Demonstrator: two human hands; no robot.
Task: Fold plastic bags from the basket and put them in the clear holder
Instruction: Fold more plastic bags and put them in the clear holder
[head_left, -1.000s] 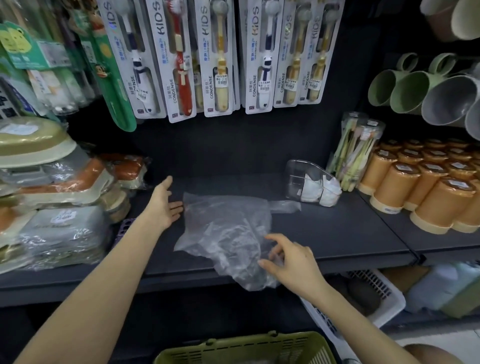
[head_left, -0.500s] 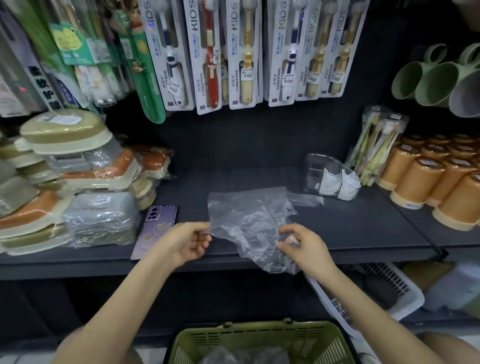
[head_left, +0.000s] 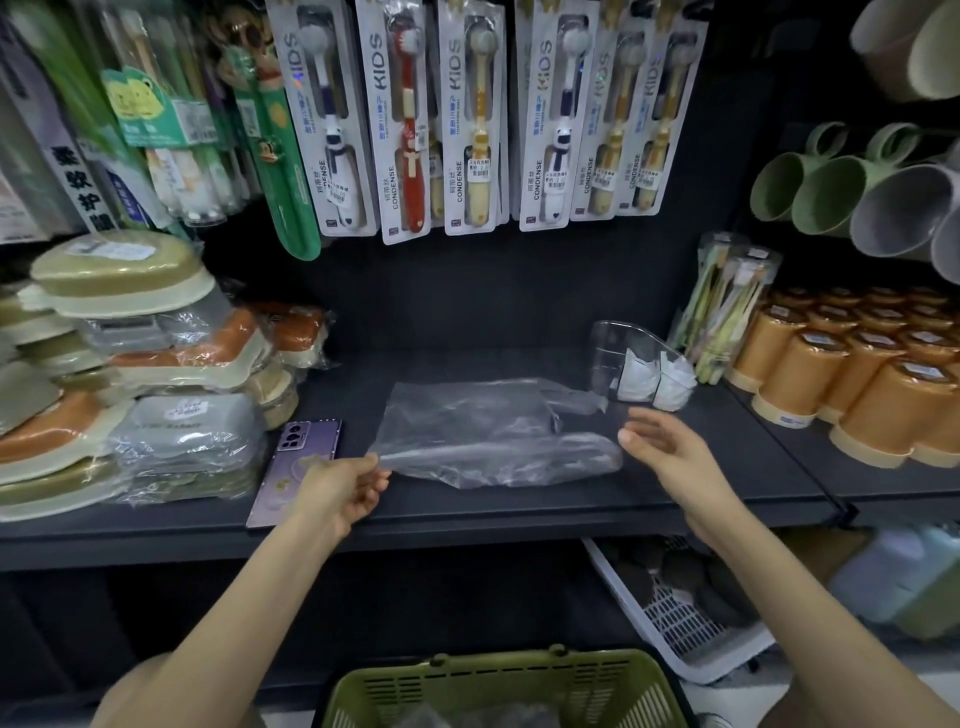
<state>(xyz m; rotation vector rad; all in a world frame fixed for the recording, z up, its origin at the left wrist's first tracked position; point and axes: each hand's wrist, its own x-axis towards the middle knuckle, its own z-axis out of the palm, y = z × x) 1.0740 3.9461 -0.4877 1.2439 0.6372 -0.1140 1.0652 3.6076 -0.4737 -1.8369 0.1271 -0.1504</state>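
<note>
A dark shelf (head_left: 519, 512) runs across the whole view. A stack of wrapped boxes (head_left: 130, 389) fills its left end, and rows of orange cups (head_left: 857, 374) fill its right end. Toothbrush packs (head_left: 467, 114) hang on the back wall above the shelf.

Below the front edge, at the bottom of the view, stands a green basket (head_left: 498, 686) with some crumpled clear plastic in it. A white basket (head_left: 675, 623) sits tilted under the shelf, to the right.

The plastic bag (head_left: 467, 431) lies flat on the middle of the shelf, spread sideways. It is nearer the front edge than the back wall, and a thin strip of it trails toward the right rear.

The clear holder (head_left: 618, 353) stands toward the back of the shelf, right of the middle and just left of the cups. The trailing strip comes close to the base of the holder. Folded bags (head_left: 636, 379), which look white, sit in its right part.

A purple phone (head_left: 301, 462) lies face down near the front edge, between the boxes and the bag.

The left hand (head_left: 337, 491) partly covers the phone. Its thumb and fingers pinch the left front corner of the bag.

The right hand (head_left: 670, 452) is at the bag's right end with its fingers spread and relaxed, holding nothing. It is not clear whether a fingertip touches the plastic.
</note>
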